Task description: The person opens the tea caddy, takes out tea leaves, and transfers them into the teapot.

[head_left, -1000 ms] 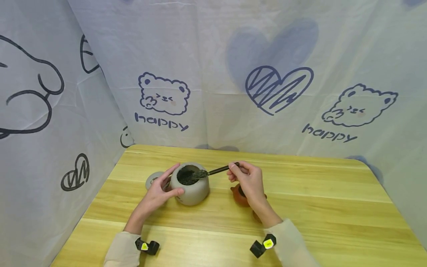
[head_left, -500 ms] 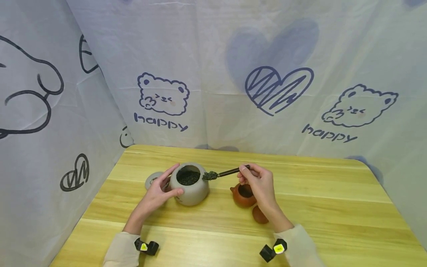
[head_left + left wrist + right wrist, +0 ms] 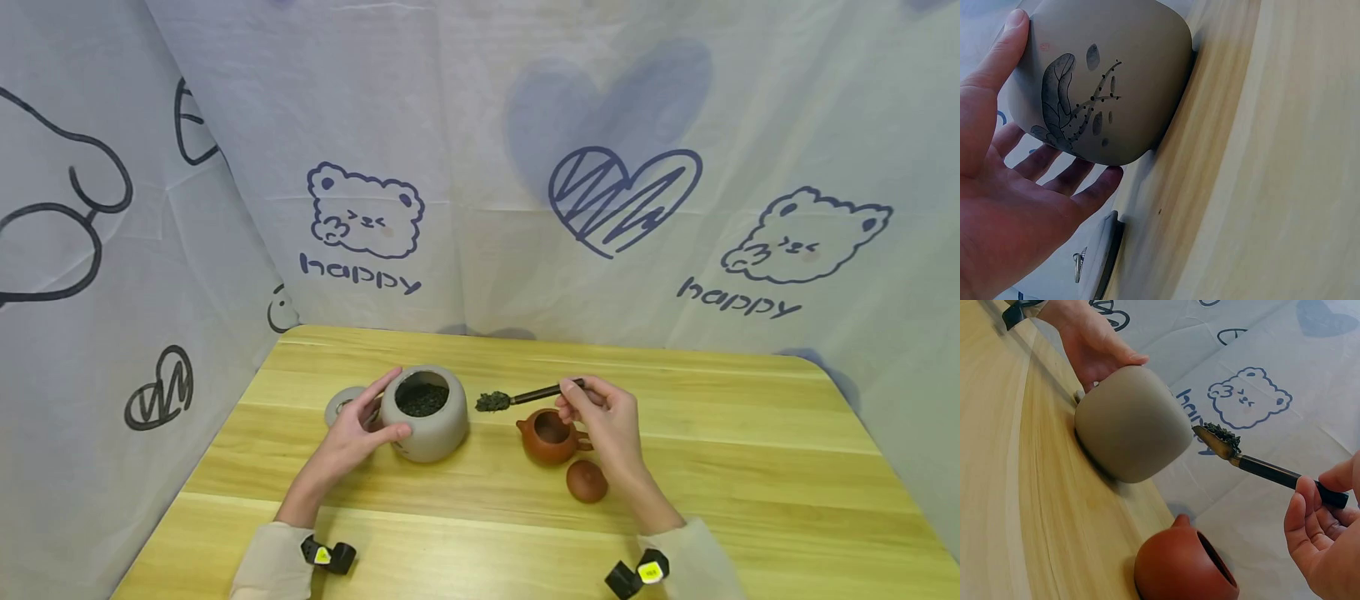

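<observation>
Both hands grasp: left hand [image 3: 358, 433] cupped round the grey jar [image 3: 437, 435], raised right hand [image 3: 609, 423] pinching the scoop [image 3: 532, 395].

Spoon [image 3: 536, 394] partly hidden, left-wrist view cropping jar [image 3: 1119, 81]

At lower left of the head view the left forearm [image 3: 302, 500] slants up to the left hand [image 3: 352, 437], thumb spread from its fingers, while at lower right the right forearm [image 3: 654, 504] slants up to the right hand [image 3: 609, 423], thumb and fingers pinched together
</observation>
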`<state>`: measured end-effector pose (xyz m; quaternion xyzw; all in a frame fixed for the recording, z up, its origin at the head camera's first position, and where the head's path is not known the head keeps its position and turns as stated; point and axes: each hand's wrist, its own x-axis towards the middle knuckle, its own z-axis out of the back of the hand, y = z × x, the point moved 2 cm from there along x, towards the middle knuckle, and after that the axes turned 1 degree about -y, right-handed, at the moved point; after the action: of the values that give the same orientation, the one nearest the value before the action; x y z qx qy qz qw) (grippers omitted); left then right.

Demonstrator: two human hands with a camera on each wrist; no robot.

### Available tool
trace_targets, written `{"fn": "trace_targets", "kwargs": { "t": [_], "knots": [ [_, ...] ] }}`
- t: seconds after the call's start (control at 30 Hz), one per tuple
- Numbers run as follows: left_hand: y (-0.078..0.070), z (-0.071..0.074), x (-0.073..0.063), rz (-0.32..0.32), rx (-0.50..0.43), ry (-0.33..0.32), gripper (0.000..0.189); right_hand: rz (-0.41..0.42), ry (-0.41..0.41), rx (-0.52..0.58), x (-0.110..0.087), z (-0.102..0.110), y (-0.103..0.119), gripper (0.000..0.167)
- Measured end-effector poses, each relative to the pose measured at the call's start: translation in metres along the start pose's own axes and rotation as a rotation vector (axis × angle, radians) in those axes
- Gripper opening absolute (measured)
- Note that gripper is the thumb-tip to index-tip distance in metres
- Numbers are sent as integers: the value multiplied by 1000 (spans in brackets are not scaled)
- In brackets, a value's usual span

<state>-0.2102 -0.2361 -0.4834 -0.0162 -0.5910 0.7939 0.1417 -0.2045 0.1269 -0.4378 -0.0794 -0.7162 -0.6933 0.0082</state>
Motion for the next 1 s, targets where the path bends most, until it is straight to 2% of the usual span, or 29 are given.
{"fn": "trace_targets", "kwargs": {
  "t": [1.0],
  "knots": [
    [0, 1, 0, -1, -15, 15, 85, -37, -101, 24, -6, 46, -15, 31]
  ]
}}
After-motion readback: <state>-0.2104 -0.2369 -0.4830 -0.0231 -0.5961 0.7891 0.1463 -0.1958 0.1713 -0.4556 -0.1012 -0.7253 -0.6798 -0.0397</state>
